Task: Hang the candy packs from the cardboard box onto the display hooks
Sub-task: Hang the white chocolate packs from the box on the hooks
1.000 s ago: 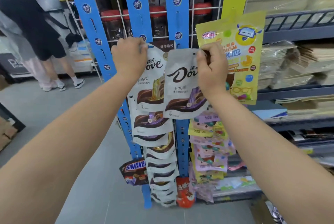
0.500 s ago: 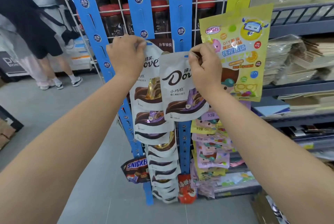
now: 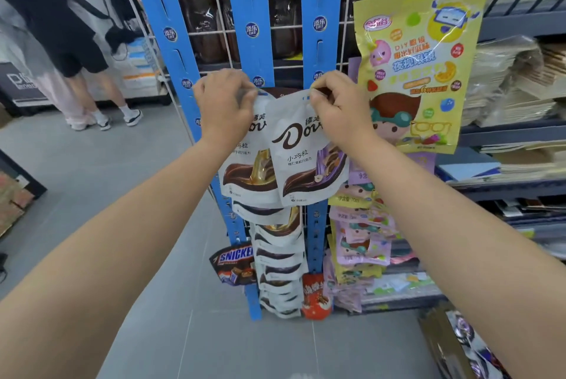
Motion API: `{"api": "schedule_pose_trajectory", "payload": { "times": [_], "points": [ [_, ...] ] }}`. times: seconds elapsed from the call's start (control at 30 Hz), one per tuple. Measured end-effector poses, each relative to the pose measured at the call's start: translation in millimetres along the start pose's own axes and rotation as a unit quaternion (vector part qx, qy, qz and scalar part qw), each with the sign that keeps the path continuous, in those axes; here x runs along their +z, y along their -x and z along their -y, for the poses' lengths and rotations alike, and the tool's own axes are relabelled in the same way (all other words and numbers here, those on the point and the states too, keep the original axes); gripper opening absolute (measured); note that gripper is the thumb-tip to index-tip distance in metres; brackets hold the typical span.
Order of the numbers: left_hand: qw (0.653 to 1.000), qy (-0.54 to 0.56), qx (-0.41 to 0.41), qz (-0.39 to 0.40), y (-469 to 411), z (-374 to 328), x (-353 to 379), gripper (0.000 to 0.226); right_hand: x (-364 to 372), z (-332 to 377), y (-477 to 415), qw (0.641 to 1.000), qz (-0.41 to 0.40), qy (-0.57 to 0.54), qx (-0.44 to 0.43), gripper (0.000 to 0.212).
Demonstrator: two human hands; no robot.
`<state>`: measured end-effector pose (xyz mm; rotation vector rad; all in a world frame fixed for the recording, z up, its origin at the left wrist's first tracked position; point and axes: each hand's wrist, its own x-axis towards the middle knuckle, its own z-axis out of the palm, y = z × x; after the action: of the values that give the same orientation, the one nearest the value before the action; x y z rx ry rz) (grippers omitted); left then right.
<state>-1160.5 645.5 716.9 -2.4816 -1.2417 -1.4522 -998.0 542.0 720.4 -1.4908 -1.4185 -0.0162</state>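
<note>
A white Dove chocolate pack [image 3: 301, 161] with a purple swirl hangs in front of the blue display strips [image 3: 318, 26]. My right hand [image 3: 335, 106] pinches its top right corner. My left hand [image 3: 225, 103] pinches the top of a second Dove pack [image 3: 249, 170] with a gold swirl, partly behind the first. Both tops sit at the blue strips' level; the hooks are hidden by my fingers. Below, several more Dove packs [image 3: 280, 259] hang in a column. The cardboard box [image 3: 444, 345] shows at the lower right edge, with shiny packs inside.
A large yellow toy-candy pack [image 3: 419, 63] hangs to the right, smaller pastel packs [image 3: 361, 234] under it. A Snickers bag [image 3: 234, 265] and a red bag [image 3: 315, 296] hang low. Shelves with paper goods [image 3: 514, 87] stand right. A person [image 3: 61, 41] stands at the back left.
Both hands with their packs have stayed at the strips; the right hand's pack has shifted slightly left and overlaps the other pack more. The camera has moved closer.
</note>
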Motion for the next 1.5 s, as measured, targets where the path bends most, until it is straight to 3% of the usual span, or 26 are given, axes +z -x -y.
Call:
{"api": "schedule_pose_trajectory", "payload": {
  "times": [0.1,0.3,0.47,0.57,0.67,0.83,1.0,1.07,1.13,1.2,1.27,1.3,1.5],
  "points": [
    [0.998,0.029,-0.006,0.051,5.5,-0.1,5.0,0.011,6.1,-3.5,8.5,0.999,0.040,0.010,0.024,0.010],
    [0.987,0.098,-0.102,0.082,-2.2,-5.8,8.2,0.009,10.4,-5.8,13.2,0.997,0.059,0.030,0.041,0.012],
    [0.947,0.182,-0.244,0.104,-10.9,-14.2,2.5,0.013,6.4,-8.6,10.6,0.997,0.056,0.037,0.048,0.012],
    [0.921,0.191,-0.299,0.162,-24.2,-15.8,-5.8,0.021,5.1,-8.5,7.1,0.997,0.053,0.041,0.045,0.012],
    [0.930,0.140,-0.270,0.204,-33.1,-14.7,-9.8,0.025,6.0,-7.0,3.7,0.997,0.050,0.045,0.044,0.012],
    [0.960,0.077,-0.179,0.202,-22.1,-3.3,-6.9,0.018,7.9,1.5,-4.1,0.995,0.053,0.074,0.041,0.014],
    [0.969,-0.143,-0.036,0.200,-11.9,4.1,-5.1,0.015,8.5,14.0,-12.2,0.991,0.070,0.107,0.049,0.018],
    [0.985,-0.087,-0.018,0.146,-15.9,1.1,-9.0,0.016,8.1,20.9,-18.2,0.989,0.073,0.116,0.054,0.019],
    [0.986,0.092,-0.070,0.117,-24.8,-11.1,-20.4,0.015,7.9,28.8,-26.2,0.988,0.075,0.126,0.052,0.019],
    [0.965,0.180,-0.079,0.174,-30.2,-24.5,-32.3,0.017,9.5,37.7,-34.0,0.987,0.082,0.133,0.047,0.018],
    [0.960,0.134,-0.035,0.244,-32.8,-29.7,-37.0,0.015,12.0,47.9,-40.4,0.987,0.087,0.127,0.040,0.016],
    [0.964,0.107,-0.019,0.242,-33.1,-29.1,-37.5,0.016,13.0,52.0,-42.9,0.989,0.083,0.118,0.035,0.016],
    [0.987,0.089,-0.072,0.111,-31.6,-21.0,-38.7,0.017,5.9,53.2,-56.9,0.992,0.050,0.100,0.058,0.014]
  ]
}}
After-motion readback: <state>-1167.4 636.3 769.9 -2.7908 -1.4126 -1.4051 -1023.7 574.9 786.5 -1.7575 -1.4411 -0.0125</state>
